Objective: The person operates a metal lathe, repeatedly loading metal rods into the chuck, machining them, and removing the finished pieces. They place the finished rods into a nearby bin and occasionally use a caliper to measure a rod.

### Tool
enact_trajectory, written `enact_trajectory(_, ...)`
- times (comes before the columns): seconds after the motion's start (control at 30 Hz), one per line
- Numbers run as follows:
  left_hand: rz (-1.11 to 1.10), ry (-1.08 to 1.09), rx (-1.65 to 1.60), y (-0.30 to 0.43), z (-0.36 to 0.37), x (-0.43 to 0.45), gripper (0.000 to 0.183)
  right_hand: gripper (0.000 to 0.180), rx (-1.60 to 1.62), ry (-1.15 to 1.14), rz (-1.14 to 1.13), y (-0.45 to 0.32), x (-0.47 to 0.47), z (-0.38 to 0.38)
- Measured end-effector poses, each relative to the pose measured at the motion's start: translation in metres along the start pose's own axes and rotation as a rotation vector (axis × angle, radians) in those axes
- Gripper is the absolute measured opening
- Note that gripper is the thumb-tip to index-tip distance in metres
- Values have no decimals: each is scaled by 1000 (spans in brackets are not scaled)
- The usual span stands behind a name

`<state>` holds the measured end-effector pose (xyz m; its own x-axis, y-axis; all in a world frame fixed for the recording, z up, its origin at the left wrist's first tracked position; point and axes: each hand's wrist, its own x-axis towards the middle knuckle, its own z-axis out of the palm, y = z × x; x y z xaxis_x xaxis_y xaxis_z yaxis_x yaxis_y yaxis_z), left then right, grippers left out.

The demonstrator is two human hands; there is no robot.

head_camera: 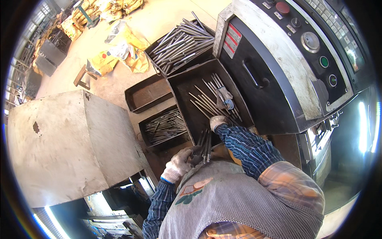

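A white knitted work glove covers my left hand (182,161), whose fingers are closed around several thin metal rods (206,145) close to the apron. My right hand (219,121), gloved too, reaches into the large metal tray (186,86) at the near ends of several loose rods (203,103); its fingertips are hidden, so a hold on them cannot be told. Just beyond it, a crumpled grey rag or glove (223,95) and a blue round metal part (229,104) lie on more rods.
Thicker rods fill the bin (182,44) behind. An empty-looking shallow tray (149,92) and a tray of short rods (164,127) stand left. A machine door with a handle (253,74) and control panel rises right; a pale machine housing (59,143) stands left. Yellow sacks (103,62) lie beyond.
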<state>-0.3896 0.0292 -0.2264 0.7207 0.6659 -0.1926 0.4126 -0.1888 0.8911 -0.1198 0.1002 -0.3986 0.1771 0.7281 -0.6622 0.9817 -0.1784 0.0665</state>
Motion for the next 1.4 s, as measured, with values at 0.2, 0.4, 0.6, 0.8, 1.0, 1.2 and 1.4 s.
enact_trajectory(0.2,-29,71,-78,-2,-11,-10,53,25,-18,9,4,11,27,23)
enact_trajectory(0.4,-143,148,-173,12,-29,-17,44,37,290,-44,111,17,-18,-19)
enact_trajectory(0.6,-286,167,-285,28,-48,-11,39,42,642,205,162,33,-61,-40)
enact_trajectory(0.8,-97,197,-122,7,-59,-3,43,34,1031,527,59,65,-141,-78)
enact_trajectory(1.0,-90,287,-239,-6,-63,0,38,27,1272,617,111,98,-241,-106)
enact_trajectory(1.2,-43,258,-142,5,-64,10,35,48,1019,803,398,91,-269,-70)
enact_trajectory(1.4,49,158,-79,19,-55,18,38,41,968,531,355,63,-307,-57)
